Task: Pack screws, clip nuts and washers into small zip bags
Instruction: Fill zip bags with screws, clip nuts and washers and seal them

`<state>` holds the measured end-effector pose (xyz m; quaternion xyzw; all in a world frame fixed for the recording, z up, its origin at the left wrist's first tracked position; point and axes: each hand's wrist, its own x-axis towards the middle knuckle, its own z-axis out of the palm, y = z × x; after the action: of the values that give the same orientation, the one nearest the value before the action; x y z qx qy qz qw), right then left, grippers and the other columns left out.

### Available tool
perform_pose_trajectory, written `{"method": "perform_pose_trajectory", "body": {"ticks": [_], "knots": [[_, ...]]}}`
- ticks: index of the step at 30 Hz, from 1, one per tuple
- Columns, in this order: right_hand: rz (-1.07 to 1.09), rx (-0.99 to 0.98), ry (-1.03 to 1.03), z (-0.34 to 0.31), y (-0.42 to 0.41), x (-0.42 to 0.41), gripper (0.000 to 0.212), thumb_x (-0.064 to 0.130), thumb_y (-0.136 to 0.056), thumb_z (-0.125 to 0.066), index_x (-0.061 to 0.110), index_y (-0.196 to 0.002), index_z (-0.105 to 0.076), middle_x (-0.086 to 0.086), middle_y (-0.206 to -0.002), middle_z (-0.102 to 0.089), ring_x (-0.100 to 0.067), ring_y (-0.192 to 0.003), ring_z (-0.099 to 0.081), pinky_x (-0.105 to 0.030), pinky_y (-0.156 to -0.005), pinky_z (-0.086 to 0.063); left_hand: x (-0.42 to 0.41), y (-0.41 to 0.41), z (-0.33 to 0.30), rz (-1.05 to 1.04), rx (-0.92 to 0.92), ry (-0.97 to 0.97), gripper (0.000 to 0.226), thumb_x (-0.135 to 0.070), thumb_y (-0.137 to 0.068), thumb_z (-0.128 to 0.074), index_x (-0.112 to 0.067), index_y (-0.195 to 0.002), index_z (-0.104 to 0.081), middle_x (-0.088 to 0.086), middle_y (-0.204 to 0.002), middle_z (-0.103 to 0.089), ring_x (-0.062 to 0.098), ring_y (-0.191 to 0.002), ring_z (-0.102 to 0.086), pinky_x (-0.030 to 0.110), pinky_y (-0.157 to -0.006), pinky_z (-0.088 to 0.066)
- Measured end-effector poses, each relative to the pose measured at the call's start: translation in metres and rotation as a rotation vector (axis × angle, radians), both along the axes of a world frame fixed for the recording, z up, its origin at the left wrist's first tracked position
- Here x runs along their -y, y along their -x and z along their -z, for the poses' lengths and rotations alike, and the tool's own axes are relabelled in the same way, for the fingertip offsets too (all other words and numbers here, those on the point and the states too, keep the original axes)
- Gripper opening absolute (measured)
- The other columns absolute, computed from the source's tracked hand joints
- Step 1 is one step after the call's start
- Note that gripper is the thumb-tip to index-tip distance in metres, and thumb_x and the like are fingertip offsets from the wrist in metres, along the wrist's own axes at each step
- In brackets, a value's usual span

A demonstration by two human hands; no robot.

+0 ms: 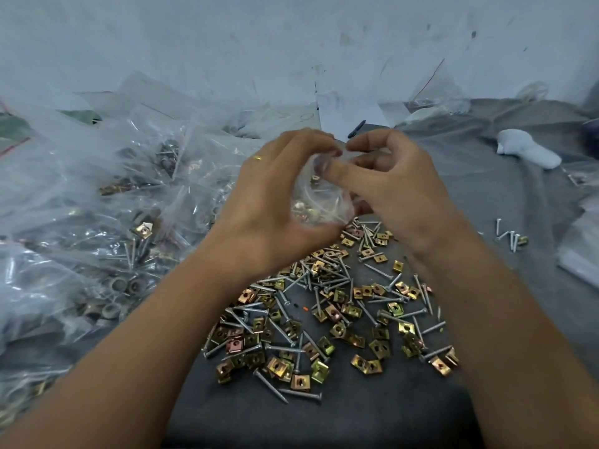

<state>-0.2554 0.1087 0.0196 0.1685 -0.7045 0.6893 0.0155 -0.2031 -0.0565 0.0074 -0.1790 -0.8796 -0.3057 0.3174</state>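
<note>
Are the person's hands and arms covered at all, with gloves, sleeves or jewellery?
No gloves and no sleeves in view: both forearms are bare up to the frame's edge. The left hand wears a thin gold-coloured ring on one finger. The right hand shows no ring or watch. No wristbands or markings are visible.

Arms: both forearms are bare up to the frame edge, no sleeves are visible.
Left hand (272, 202): it wears one thin ring (257, 158) of yellow metal on a finger.
Right hand (398, 189): no ring or watch is visible.
Nails: short, without visible paint.
</note>
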Motion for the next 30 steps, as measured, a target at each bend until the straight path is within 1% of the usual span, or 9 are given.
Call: {"method": "perform_pose_trajectory", "body": {"ticks": [3, 6, 9, 11, 15, 23, 27, 28, 30], "knots": [[-0.086, -0.07, -0.09, -0.002, 0.006, -0.022, 0.033, 0.033, -0.084, -0.086, 0.015, -0.106, -0.068, -0.009, -0.093, -0.074, -0.014, -0.078, -0.07, -0.036, -0.072, -0.063, 0.014, -0.003, -0.002, -0.078, 0.079, -0.042, 0.07, -0.029, -0.075, -0.09, -0.023, -0.136, -0.057, -0.006, -0.133, -0.061, 0.017, -0.125, -0.057, 0.042, -0.104, -0.049], [-0.188, -0.252, -0.647, 0.007, 0.013, -0.038, 0.012, 0.03, -0.082, -0.086, 0.027, -0.086, -0.076, 0.006, -0.08, -0.074, -0.003, -0.074, -0.066, -0.033, -0.073, -0.057, 0.027, -0.003, -0.001, -0.139, 0.111, -0.075, 0.065, -0.028, -0.08, -0.087, -0.025, -0.136, -0.054, -0.009, -0.128, -0.062, 0.014, -0.126, -0.057, 0.042, -0.106, -0.048], [-0.348, -0.173, -0.97, 0.02, 0.007, -0.034, 0.022, 0.031, -0.074, -0.093, 0.036, -0.087, -0.076, 0.011, -0.086, -0.072, -0.008, -0.08, -0.068, -0.035, -0.078, -0.058, 0.033, 0.0, 0.002, -0.183, 0.139, -0.097, 0.063, -0.025, -0.085, -0.086, -0.022, -0.137, -0.051, -0.006, -0.122, -0.065, 0.015, -0.126, -0.058, 0.037, -0.107, -0.044], [-0.385, -0.125, -1.006, 0.023, 0.004, -0.029, 0.028, 0.033, -0.071, -0.095, 0.04, -0.09, -0.076, 0.011, -0.09, -0.067, -0.008, -0.08, -0.066, -0.031, -0.072, -0.054, 0.036, 0.002, 0.004, -0.199, 0.15, -0.109, 0.063, -0.027, -0.086, -0.085, -0.022, -0.137, -0.05, -0.005, -0.121, -0.066, 0.012, -0.124, -0.059, 0.033, -0.104, -0.044], [-0.31, -0.18, -1.097, 0.022, 0.002, -0.023, 0.026, 0.044, -0.069, -0.095, 0.045, -0.088, -0.076, 0.017, -0.074, -0.063, 0.002, -0.069, -0.06, -0.017, -0.056, -0.04, 0.039, 0.003, 0.005, -0.216, 0.146, -0.105, 0.062, -0.031, -0.085, -0.084, -0.025, -0.137, -0.05, -0.007, -0.12, -0.066, 0.01, -0.123, -0.059, 0.032, -0.1, -0.044], [-0.221, -0.245, -1.069, 0.03, 0.003, -0.016, 0.012, 0.033, -0.077, -0.088, 0.034, -0.084, -0.078, 0.016, -0.074, -0.07, 0.0, -0.072, -0.066, -0.025, -0.071, -0.059, 0.037, 0.002, 0.004, -0.219, 0.164, -0.145, 0.055, -0.03, -0.085, -0.083, -0.025, -0.128, -0.05, -0.008, -0.118, -0.066, 0.01, -0.124, -0.059, 0.036, -0.101, -0.045], [-0.176, -0.255, -0.966, 0.039, 0.009, -0.018, 0.016, 0.029, -0.077, -0.088, 0.036, -0.08, -0.074, 0.017, -0.069, -0.07, 0.002, -0.07, -0.067, -0.016, -0.065, -0.056, 0.035, 0.0, 0.003, -0.215, 0.182, -0.165, 0.054, -0.029, -0.086, -0.084, -0.025, -0.128, -0.05, -0.008, -0.119, -0.065, 0.01, -0.124, -0.058, 0.036, -0.101, -0.046], [-0.175, -0.234, -0.905, 0.041, 0.011, -0.02, 0.015, 0.026, -0.078, -0.088, 0.033, -0.08, -0.075, 0.015, -0.07, -0.071, -0.001, -0.071, -0.068, -0.02, -0.068, -0.059, 0.034, -0.001, 0.002, -0.217, 0.185, -0.171, 0.054, -0.029, -0.086, -0.084, -0.024, -0.128, -0.051, -0.008, -0.119, -0.066, 0.01, -0.123, -0.058, 0.036, -0.101, -0.046], [-0.184, -0.153, -0.703, 0.043, 0.014, -0.023, 0.014, 0.017, -0.08, -0.087, 0.024, -0.083, -0.076, 0.002, -0.077, -0.075, -0.018, -0.076, -0.073, -0.041, -0.078, -0.063, 0.034, -0.002, 0.001, -0.219, 0.19, -0.177, 0.053, -0.029, -0.087, -0.084, -0.023, -0.129, -0.051, -0.008, -0.119, -0.066, 0.011, -0.123, -0.058, 0.035, -0.101, -0.045]]}}
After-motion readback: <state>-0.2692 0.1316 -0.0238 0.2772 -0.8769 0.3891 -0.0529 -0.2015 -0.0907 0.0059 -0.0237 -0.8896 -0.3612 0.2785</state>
